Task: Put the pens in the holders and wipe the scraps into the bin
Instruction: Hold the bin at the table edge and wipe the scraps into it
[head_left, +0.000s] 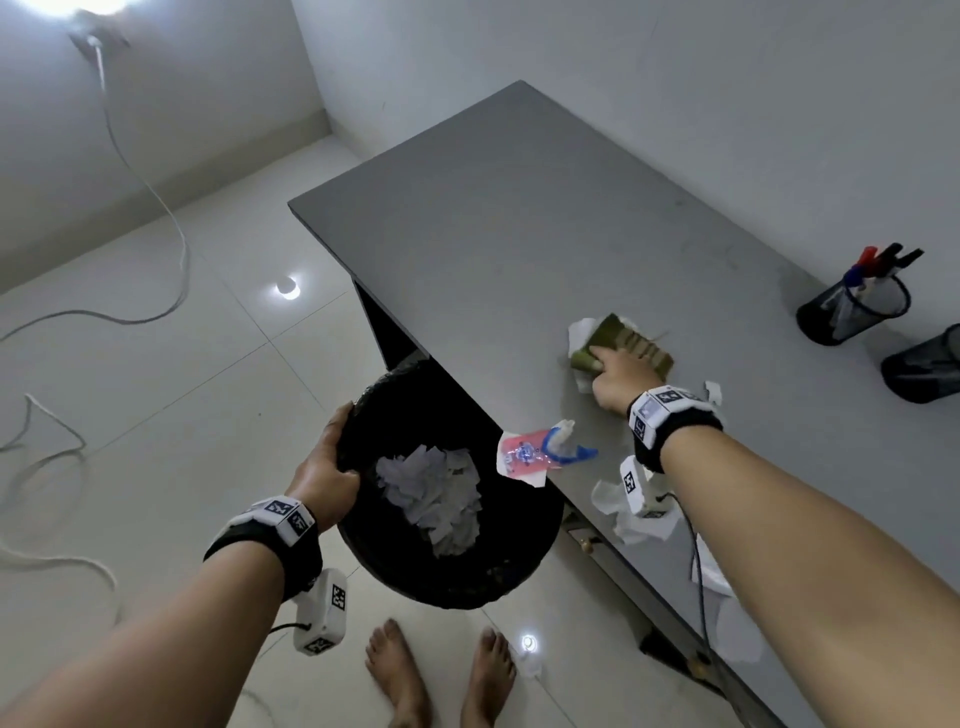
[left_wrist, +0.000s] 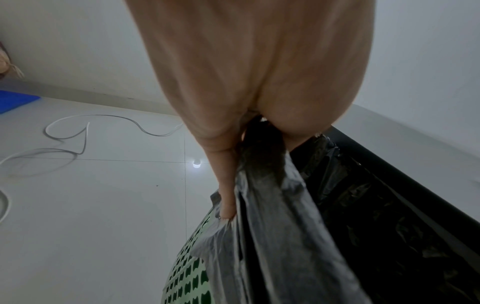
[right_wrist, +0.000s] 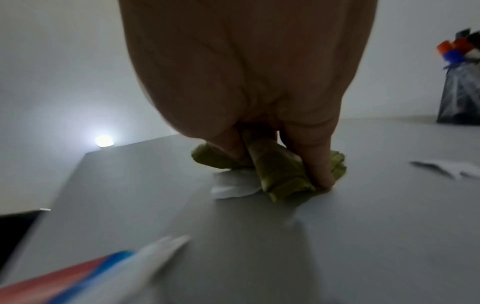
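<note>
My left hand (head_left: 332, 460) grips the rim of a black-lined bin (head_left: 509, 566), held tilted just below the grey table's (head_left: 519, 218) left edge. White paper scraps (head_left: 431, 499) lie inside it. In the left wrist view my fingers (left_wrist: 226, 185) curl over the liner (left_wrist: 280, 226). My right hand (head_left: 608, 371) grips a folded green cloth (head_left: 636, 343) pressed on the table, with a white scrap (head_left: 579, 332) at its far side. A pink and blue wrapper (head_left: 524, 454) overhangs the edge above the bin. Pens (head_left: 878, 262) stand in a mesh holder (head_left: 852, 312).
A second mesh holder (head_left: 924, 366) stands at the right edge. More white scraps (head_left: 639, 514) lie near the table's front edge under my right forearm. A white cable (head_left: 156, 208) snakes over the tiled floor. My bare feet (head_left: 400, 670) stand below the bin.
</note>
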